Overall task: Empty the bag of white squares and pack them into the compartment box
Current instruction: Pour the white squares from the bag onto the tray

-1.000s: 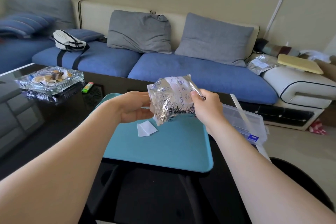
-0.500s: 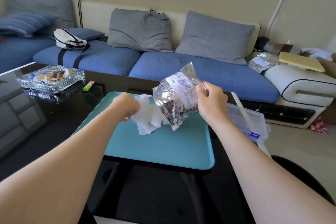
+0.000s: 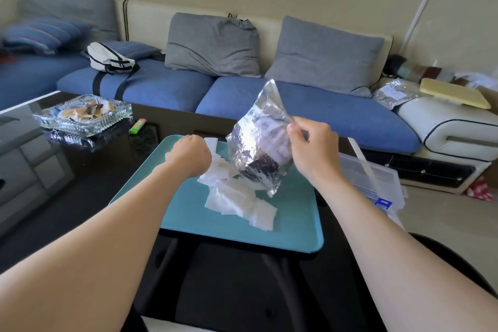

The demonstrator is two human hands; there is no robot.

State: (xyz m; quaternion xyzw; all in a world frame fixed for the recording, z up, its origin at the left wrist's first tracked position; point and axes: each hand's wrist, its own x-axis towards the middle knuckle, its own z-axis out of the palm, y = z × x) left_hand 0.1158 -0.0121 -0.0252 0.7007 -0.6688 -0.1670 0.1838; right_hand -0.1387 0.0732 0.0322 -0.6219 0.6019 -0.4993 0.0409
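Pinching the silver bag (image 3: 258,148) by its right edge between thumb and fingertips, my right hand (image 3: 314,148) holds it in the air above the teal tray (image 3: 291,224). The bag hangs tilted, one corner pointing up toward the blue sofa (image 3: 323,116) and its lowest corner just over the pile. A dark patch shows through its lower half.

The white squares (image 3: 237,197) lie in a loose heap on the tray, spreading from under the bag toward the near right.

My left hand (image 3: 190,155) is curled at the far left edge of that heap, its back toward me. The fingers are hidden, so I cannot tell whether they grip any squares.

The clear compartment box (image 3: 377,183) sits on the dark table (image 3: 80,197) just right of the tray, partly behind my right forearm, a blue latch on its near side.

Far left on the table stands a glass ashtray (image 3: 83,116), with a green lighter (image 3: 137,126) just beside it.
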